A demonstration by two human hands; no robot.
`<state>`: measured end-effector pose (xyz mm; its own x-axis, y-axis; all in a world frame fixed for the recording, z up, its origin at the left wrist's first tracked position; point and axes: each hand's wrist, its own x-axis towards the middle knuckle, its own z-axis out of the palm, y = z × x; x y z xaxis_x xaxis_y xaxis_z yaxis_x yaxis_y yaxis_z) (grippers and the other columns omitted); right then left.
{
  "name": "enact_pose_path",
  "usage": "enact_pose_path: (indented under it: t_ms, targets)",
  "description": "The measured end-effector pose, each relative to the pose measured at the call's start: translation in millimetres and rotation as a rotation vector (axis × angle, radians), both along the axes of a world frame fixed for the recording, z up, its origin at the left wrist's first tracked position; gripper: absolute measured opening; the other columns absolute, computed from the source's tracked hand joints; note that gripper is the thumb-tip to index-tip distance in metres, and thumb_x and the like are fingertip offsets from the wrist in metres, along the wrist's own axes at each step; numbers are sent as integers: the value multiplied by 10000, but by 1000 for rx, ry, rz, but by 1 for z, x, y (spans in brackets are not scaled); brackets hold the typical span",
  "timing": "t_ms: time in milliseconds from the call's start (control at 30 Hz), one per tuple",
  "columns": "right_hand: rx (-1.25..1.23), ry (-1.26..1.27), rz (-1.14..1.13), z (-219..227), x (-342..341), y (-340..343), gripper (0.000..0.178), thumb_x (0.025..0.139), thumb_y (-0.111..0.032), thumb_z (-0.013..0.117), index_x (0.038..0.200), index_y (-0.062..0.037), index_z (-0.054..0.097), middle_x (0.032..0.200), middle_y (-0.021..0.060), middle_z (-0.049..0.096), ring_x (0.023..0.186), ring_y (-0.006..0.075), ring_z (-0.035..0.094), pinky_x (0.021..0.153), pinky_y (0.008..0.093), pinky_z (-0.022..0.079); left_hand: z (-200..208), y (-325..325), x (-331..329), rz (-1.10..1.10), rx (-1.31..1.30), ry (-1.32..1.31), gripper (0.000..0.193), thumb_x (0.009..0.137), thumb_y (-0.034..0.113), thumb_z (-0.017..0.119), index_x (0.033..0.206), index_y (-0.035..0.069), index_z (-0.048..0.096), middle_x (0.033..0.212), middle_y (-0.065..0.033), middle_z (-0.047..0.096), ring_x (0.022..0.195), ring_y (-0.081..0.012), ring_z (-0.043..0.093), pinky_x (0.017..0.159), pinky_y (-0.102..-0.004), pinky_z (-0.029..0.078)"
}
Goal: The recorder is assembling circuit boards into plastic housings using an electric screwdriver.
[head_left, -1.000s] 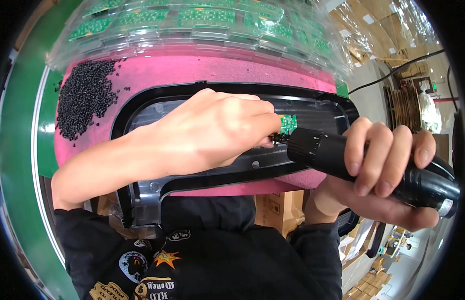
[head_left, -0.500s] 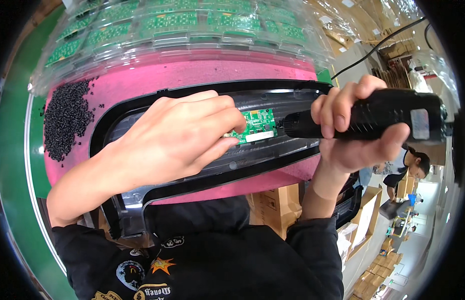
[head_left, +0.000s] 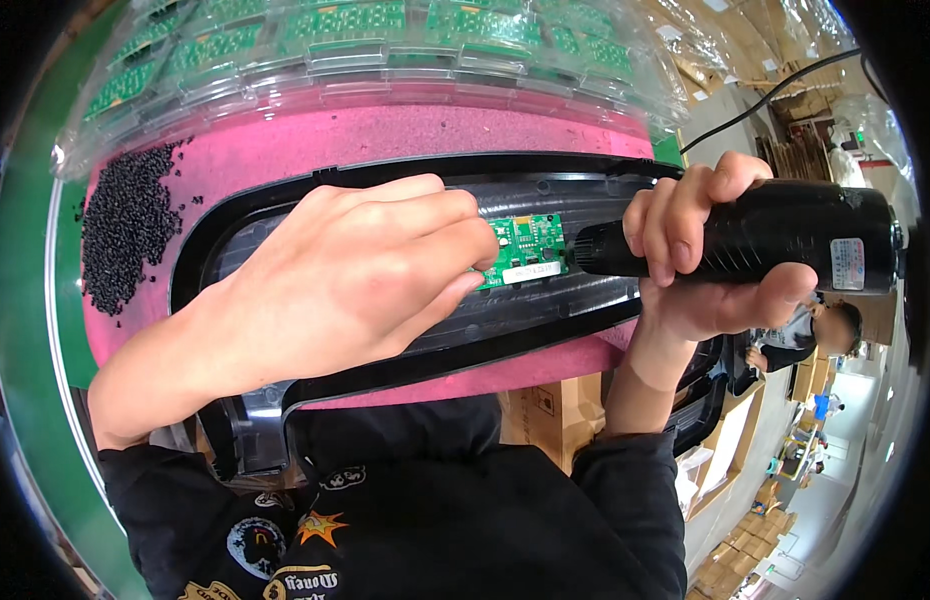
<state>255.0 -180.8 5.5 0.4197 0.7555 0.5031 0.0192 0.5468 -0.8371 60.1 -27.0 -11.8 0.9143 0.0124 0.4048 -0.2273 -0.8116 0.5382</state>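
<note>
A small green circuit board with a white label strip lies inside a long black plastic housing. My left hand reaches across the housing, its fingers curled and pinching the board's left end; the fingertips are partly hidden. In my right hand is a black electric screwdriver, held nearly level with its nose pointing left. That nose meets the board's right edge, where the bit is barely visible.
Pink mat lies under the housing. A heap of small black screws sits at its left. Clear plastic trays of green boards stand at the back. A black cable runs at upper right; another person is beyond.
The screwdriver's nose has come slightly closer to the board's right edge. My left hand keeps its pinch at the other end. The whole view has shifted a little.
</note>
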Motion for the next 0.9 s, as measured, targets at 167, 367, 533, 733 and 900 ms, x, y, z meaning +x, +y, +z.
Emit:
enact_pose_path:
  t_ms: [167,367,533,733,900]
  targets:
    - [-77,11,-85,0,-5,4,790,787,-794,562,1059,-54,515,588,-22,462,415,91,398,466,255,353,9,-6,-4,8,64,-2,149,785,33,703,896,35,603,821,-70,595,743,-248,603,571,-345,492]
    - [-98,126,5,13,-1,0,731,811,-755,572,1052,-68,510,633,-21,470,499,101,423,548,274,352,47,2,-22,179,146,-40,196,765,29,718,929,20,612,856,-112,594,804,-303,611,663,-390,503]
    - [-88,802,-266,28,44,-2,344,904,-243,695,1060,-25,480,830,48,530,858,219,541,869,405,461,43,32,-24,353,381,125,274,784,119,725,1001,7,600,951,-146,609,926,-349,598,768,-417,497]
    - [-137,894,-268,30,19,-2,580,848,-166,717,1247,18,338,1372,234,278,1380,368,271,1083,704,308,22,60,-23,283,427,688,276,764,111,735,952,-14,576,956,-187,627,966,-389,605,782,-465,504]
    - [-81,609,-123,25,15,-69,257,941,-129,567,1188,-76,524,1168,107,606,1082,214,592,897,398,527,52,50,-25,131,380,459,203,790,64,691,919,-28,564,932,-201,628,931,-413,611,768,-482,502]
